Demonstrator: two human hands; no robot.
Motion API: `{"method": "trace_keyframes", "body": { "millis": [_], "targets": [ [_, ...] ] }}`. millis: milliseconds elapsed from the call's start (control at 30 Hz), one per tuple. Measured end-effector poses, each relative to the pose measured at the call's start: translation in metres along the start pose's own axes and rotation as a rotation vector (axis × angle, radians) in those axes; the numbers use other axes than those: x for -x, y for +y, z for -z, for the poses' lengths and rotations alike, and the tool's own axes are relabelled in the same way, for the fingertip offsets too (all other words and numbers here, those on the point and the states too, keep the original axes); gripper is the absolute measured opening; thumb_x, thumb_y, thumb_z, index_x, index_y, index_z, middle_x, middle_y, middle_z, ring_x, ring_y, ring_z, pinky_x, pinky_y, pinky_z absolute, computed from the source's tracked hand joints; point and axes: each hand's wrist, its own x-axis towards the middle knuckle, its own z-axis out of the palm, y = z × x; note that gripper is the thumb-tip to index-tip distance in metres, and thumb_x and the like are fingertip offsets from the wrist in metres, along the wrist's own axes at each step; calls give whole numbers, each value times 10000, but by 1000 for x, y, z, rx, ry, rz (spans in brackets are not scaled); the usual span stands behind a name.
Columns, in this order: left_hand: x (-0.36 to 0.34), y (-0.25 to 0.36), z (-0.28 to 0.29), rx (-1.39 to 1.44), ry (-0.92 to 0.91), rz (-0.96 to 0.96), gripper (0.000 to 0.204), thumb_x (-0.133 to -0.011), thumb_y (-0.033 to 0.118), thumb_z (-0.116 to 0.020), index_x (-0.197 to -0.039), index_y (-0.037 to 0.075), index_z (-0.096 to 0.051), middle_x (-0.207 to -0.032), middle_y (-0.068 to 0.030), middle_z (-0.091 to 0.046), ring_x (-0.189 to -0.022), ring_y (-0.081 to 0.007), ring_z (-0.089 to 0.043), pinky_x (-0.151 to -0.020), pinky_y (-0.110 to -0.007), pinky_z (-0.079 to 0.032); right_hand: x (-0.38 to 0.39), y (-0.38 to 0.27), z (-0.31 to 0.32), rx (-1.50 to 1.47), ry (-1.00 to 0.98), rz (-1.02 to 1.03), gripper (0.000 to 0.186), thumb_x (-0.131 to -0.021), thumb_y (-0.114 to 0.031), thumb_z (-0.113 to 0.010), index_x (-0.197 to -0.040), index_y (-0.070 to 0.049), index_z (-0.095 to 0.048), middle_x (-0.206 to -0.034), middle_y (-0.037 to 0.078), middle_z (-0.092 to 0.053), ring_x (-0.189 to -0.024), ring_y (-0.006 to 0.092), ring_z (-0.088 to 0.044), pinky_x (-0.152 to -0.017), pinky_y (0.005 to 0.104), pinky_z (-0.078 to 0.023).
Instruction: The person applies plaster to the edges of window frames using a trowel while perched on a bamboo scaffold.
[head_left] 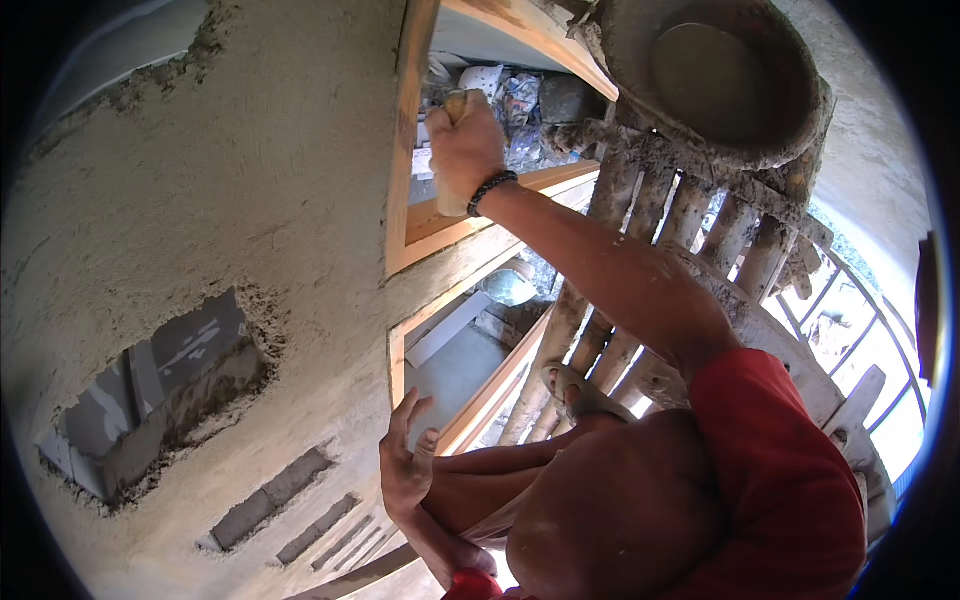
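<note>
The right hand (468, 150) is closed around a pale, handle-like tool (452, 203), in front of the upper opening and near the wooden frame (397, 215); if the wrist turns, the tool could perhaps knock or scratch this wood. The left hand (407, 470) has its fingers spread and appears to hold nothing, so, if the foot (585, 395) slips on the uneven poles (655, 200), it may give little support.
</note>
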Motion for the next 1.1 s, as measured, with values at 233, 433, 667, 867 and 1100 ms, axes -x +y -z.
{"method": "trace_keyframes", "body": {
  "millis": [233,433,667,867,1100],
  "targets": [
    [6,-1,-1,-5,23,1,726,-916,488,-613,-1390,-28,-423,-1195,-225,-638,-1167,-284,-583,-1001,-377,-417,27,4,7,-346,-152,-126,143,-874,-115,-589,-918,-32,-481,-650,39,-509,-430,134,-486,-373,302,-442],
    [9,-2,0,10,22,26,737,-914,501,-607,-1394,-27,-420,-1201,-230,-633,-1185,-295,-574,-1011,-383,-412,40,-5,8,-416,-240,-250,145,-889,-101,-578,-907,-47,-445,-644,23,-469,-436,111,-451,-355,289,-396],
    [11,-7,2,9,25,31,793,-889,545,-611,-1396,-33,-417,-1209,-233,-628,-1202,-300,-563,-1034,-390,-393,41,3,2,-393,-246,-192,174,-905,-136,-595,-908,-53,-442,-647,24,-475,-451,108,-467,-360,288,-408],
    [10,-6,3,-2,19,30,789,-893,554,-598,-1395,-28,-420,-1206,-232,-631,-1196,-303,-567,-1031,-396,-398,43,1,2,-379,-273,-236,177,-905,-145,-597,-905,-57,-443,-646,25,-483,-456,110,-476,-364,292,-417],
    [10,-8,2,-43,17,-17,783,-902,566,-574,-1388,-29,-421,-1210,-227,-633,-1183,-311,-578,-1025,-389,-405,36,11,-9,43,-150,3,303,-877,-213,-590,-985,36,-454,-764,275,-628,-715,422,-655,-636,475,-538]
  ]
}}
